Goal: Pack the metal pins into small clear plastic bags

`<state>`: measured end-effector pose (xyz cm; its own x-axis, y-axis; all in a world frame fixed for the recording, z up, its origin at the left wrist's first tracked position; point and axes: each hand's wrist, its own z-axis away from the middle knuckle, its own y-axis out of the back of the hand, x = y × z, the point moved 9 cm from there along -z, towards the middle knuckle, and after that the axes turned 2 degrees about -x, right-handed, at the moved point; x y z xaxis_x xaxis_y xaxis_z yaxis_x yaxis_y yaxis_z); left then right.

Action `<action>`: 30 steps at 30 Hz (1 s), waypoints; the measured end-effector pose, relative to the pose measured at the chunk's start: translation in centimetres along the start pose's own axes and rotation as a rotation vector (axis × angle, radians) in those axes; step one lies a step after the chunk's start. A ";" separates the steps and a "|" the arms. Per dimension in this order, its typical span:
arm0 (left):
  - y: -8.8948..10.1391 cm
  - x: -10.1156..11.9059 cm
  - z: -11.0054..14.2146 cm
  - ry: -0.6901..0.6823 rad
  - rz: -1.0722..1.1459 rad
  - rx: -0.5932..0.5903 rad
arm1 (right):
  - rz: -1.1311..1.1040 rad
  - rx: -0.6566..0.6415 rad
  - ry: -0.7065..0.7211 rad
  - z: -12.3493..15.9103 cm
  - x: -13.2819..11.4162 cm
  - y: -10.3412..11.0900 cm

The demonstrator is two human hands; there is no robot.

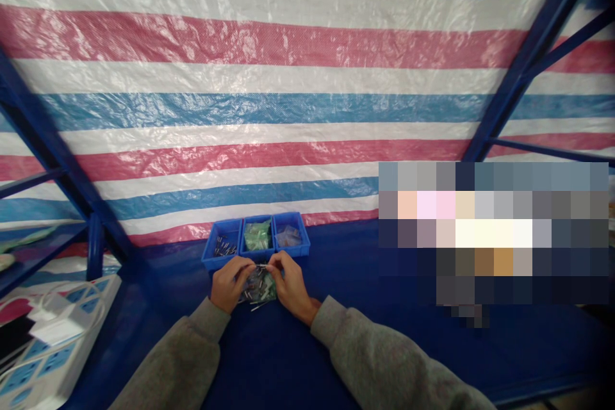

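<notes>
My left hand [230, 284] and my right hand [292, 287] meet over the blue table, fingertips pinched close together. Between them they grip a small thin light-coloured rod [261, 265], one hand at each end; its exact kind is too small to make out. Beneath lies a loose pile [259, 286] of small rod-like pieces and clear and green plastic bags, partly hidden by my hands. One slim white piece [258, 307] sticks out at the near side. Just beyond stand three joined blue bins [218, 262]: short dark rods [223, 246] at left, a green bag [257, 235] in the middle, a clear bag [289, 235] at right.
At the lower left sits a large white power strip [57, 377] with a white charger [62, 319] and looped cable. A striped plastic sheet [269, 102] hangs behind the table [278, 365]. Blue metal posts [519, 83] flank it. Pixelation hides an area on the right.
</notes>
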<state>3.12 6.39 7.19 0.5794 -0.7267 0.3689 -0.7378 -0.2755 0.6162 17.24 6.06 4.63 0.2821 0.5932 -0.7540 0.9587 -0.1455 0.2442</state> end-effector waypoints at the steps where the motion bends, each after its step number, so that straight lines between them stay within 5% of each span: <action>1: 0.0 -0.1 0.0 0.011 -0.001 -0.002 | -0.001 0.002 -0.001 0.0 0.0 0.0; 6: -0.1 -0.7 0.0 0.071 0.007 -0.019 | -0.018 0.034 -0.021 0.0 0.3 0.2; 14: 0.5 0.1 -0.1 -0.013 0.069 0.021 | -0.016 0.043 -0.019 -0.1 0.3 0.3; 30: 0.3 -1.4 -0.1 0.215 0.352 0.048 | 0.015 -0.013 0.012 -0.3 -0.3 -0.2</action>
<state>2.11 7.42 6.90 0.3444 -0.6355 0.6910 -0.9162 -0.0668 0.3951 16.99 6.12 4.99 0.2957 0.6008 -0.7427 0.9539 -0.1437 0.2635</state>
